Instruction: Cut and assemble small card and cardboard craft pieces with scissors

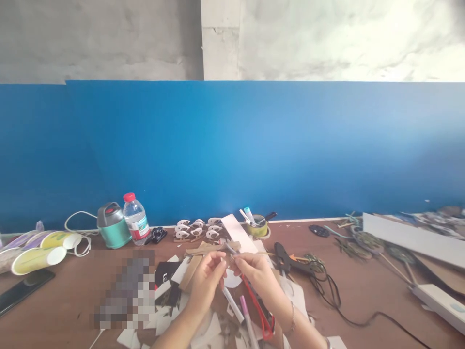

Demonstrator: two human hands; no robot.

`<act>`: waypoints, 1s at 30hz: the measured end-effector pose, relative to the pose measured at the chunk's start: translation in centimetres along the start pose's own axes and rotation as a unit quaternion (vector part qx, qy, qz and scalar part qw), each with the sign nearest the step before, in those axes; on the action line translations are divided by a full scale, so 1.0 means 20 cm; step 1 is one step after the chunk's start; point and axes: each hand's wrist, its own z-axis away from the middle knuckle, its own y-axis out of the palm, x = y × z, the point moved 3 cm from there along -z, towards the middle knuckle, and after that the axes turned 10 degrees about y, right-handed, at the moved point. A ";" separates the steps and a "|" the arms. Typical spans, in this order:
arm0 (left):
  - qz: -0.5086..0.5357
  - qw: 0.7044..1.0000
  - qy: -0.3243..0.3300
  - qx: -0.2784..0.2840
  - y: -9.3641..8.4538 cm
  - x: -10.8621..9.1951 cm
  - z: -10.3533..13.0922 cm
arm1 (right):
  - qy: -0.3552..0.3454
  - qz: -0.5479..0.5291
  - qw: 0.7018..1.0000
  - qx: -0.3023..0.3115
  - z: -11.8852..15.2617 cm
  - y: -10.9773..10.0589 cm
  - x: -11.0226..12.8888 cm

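My left hand point(208, 277) and my right hand point(257, 272) are raised close together over the cluttered middle of the table. Their fingertips are pinched around something small between them, too small to name. Below and between them lie a white marker point(233, 304), a pen with a pink cap point(248, 321) and a red-handled tool point(258, 306). White paper scraps point(212, 332) and brown cardboard pieces point(190, 274) spread under both wrists. Just behind the fingers is a long white strip point(238, 232).
Left are paper cups point(39, 261), a phone point(25, 290), a teal container point(114, 235) and a bottle point(136, 220). Small white cutouts point(196, 230) and a pen holder point(257, 227) stand at the back. A black glue gun point(290, 259) and a power strip point(439, 306) lie right.
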 end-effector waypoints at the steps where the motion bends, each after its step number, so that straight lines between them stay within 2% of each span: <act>1: 0.025 0.999 -0.021 -0.003 0.01 0.00 0.00 | -0.020 0.008 1.000 -0.016 0.00 0.00 0.00; 5: 0.125 0.981 -0.147 0.008 0.02 0.04 0.00 | -0.099 0.052 0.992 -0.067 0.01 0.01 0.02; 8: 0.177 0.957 -0.226 0.032 0.03 0.05 0.01 | -0.140 0.068 0.986 -0.059 0.03 0.02 0.02; 10: 0.186 0.948 -0.255 0.040 0.03 0.05 0.02 | -0.158 0.080 0.983 -0.049 0.03 0.03 0.02; 17: 0.198 0.946 -0.252 0.038 0.02 0.06 0.02 | -0.208 0.132 0.969 -0.031 0.05 0.04 0.03; 30: 0.189 0.953 -0.234 0.037 0.02 0.04 0.01 | -0.227 0.153 0.962 -0.014 0.05 0.04 0.03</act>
